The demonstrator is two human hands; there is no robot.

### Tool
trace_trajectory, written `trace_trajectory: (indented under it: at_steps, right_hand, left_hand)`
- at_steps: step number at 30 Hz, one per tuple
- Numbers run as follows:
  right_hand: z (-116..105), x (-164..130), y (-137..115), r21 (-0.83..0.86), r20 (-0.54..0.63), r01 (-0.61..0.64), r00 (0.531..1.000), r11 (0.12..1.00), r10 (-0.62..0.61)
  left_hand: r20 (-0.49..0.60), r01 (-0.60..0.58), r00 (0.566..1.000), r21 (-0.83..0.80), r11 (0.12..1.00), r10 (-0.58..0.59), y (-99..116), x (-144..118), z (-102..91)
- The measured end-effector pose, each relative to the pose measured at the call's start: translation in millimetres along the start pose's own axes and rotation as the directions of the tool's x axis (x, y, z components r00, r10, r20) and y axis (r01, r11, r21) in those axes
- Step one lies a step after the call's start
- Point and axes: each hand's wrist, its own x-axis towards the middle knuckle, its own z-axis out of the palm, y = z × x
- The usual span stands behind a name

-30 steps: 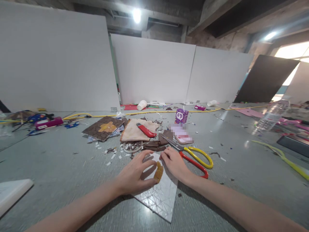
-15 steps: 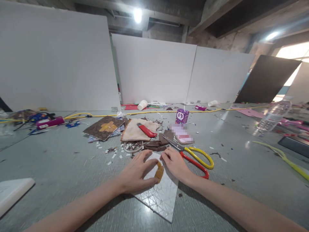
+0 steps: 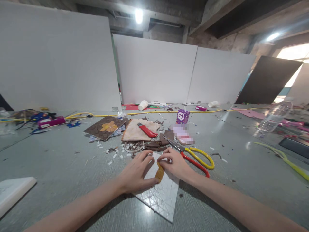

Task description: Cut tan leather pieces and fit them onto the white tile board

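A mustard-yellow strip, perhaps leather or cloth, stands out over a white board with a web of raised lines. My right hand pinches the strip's upper end between thumb and finger. At its lower end, the thumb of my left hand touches it, while the left fingers are spread apart above the board's left edge. Large scissors with one red and one yellow handle lie just right of my right hand. Dark brown scraps are beyond my fingertips.
A red-handled cutter rests on a beige cloth pad. Left of it lies a brown patterned panel with a yellow flower shape. A purple carton, a clear bottle and a white slab stand or lie farther out. Small scraps litter the table.
My right hand has shifted to the strip's upper end and closed on it. My left index finger has come off that end; the left thumb stays at the lower end.
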Motion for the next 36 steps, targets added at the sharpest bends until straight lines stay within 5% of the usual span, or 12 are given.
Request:
trace_trajectory:
  at_steps: [17, 24, 36]
  right_hand:
    - [0.0, 1.6, -0.9, 0.016, 0.008, -0.012, 1.0, 1.0, 0.012]
    - [1.6, -2.2, -1.5, -0.002, 0.012, 0.085, 0.996, 0.996, -0.085]
    - [-0.1, 0.1, -3.0, 0.069, 0.013, 0.01, 1.0, 0.998, -0.011]
  left_hand:
    - [0.012, -0.005, 1.0, -0.066, 0.998, 0.005, -0.7, -0.4, 0.2]
    - [0.0, -0.022, 1.0, -0.061, 0.998, 0.022, -0.2, 0.1, 0.2]
    - [0.007, -0.02, 1.0, -0.049, 0.999, 0.02, 0.7, -0.6, -0.8]
